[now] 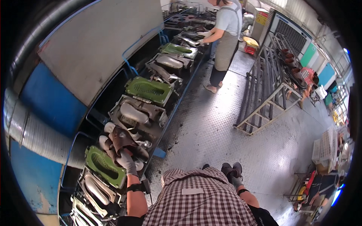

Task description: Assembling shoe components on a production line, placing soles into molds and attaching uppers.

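Observation:
My left hand (127, 164), in a grey glove, reaches to the machine line on the left. Its fingers close on the edge of a brown leather shoe (123, 138), which lies over an opened metal mould between two green mould plates. A second brown piece lies against that shoe, partly hidden. Beside my checked apron, my gloved right hand (237, 181) grips a pair of dark shoes (230, 171) low over the floor; its fingers are partly hidden behind them. Close to my left hand is the nearest green mould plate (103, 165), with a sole-shaped hollow.
More metal moulds (134, 113) and green plates (149, 90) run along the blue-edged line. A co-worker (225, 41) in an apron works at its far end. A metal rack (264, 92) holding brown shoes stands right, with white crates (325, 148) nearer.

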Available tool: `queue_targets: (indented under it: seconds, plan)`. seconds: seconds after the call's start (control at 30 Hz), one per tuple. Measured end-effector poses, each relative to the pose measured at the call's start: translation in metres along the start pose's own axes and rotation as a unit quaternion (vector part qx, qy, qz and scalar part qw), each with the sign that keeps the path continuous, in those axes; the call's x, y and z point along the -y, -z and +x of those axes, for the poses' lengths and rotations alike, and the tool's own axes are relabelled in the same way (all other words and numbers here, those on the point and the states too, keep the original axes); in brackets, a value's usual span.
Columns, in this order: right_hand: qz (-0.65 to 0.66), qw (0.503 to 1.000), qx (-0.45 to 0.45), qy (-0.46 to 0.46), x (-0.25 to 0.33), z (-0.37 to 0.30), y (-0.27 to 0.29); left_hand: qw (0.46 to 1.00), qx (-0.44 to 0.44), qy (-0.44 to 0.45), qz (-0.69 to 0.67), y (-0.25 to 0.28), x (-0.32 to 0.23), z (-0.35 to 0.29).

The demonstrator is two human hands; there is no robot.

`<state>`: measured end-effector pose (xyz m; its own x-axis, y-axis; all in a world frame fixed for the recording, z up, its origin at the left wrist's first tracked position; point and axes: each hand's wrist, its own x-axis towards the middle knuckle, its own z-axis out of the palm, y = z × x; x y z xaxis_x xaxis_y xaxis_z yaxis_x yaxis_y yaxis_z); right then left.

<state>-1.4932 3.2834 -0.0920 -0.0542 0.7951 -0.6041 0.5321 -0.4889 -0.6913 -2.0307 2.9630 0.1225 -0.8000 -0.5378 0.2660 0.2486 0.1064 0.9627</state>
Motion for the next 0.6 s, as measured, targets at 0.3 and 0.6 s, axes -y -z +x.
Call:
queue_targets:
  seconds: [0.3, 0.6]
  plan:
    - [-0.177, 0.981, -0.076, -0.036, 0.056, -0.010, 0.022, 0.793, 0.380, 0.203, 0.430, -0.108, -0.050, -0.011]
    - [-0.107, 0.984, -0.067, -0.126, 0.082, -0.023, 0.042, 0.865, 0.228, -0.051, 0.444, -0.110, -0.006, 0.006]
